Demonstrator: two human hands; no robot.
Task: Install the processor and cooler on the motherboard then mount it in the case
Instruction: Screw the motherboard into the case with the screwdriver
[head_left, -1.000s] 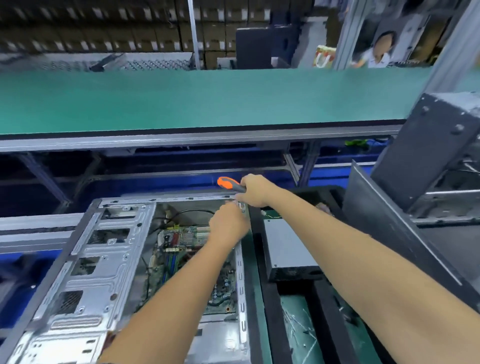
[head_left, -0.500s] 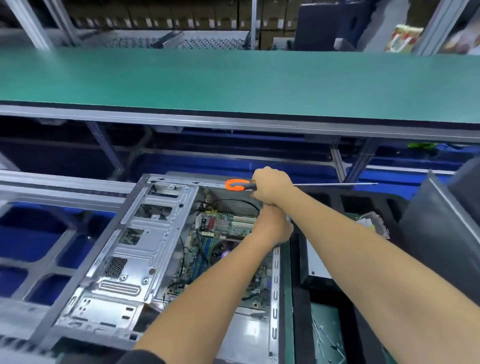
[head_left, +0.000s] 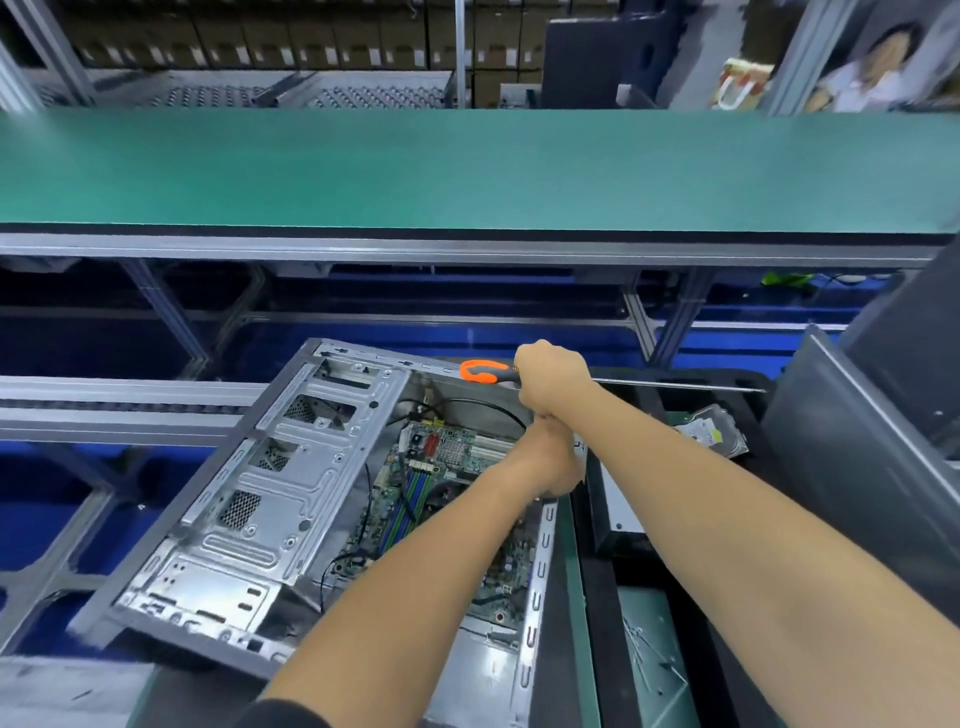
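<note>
The case (head_left: 291, 499) lies open at lower middle, its long side running up and right, board (head_left: 441, 478) inside. Left hand (head_left: 545, 457) looks curled at its right rim; I can't tell around what. Just beyond, right hand (head_left: 550, 379) grips a screwdriver (head_left: 485, 372) lying sideways, tip pointing right.

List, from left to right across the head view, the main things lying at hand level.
Drive cage → motherboard → left hand → hard drive → dark side panel.
</note>
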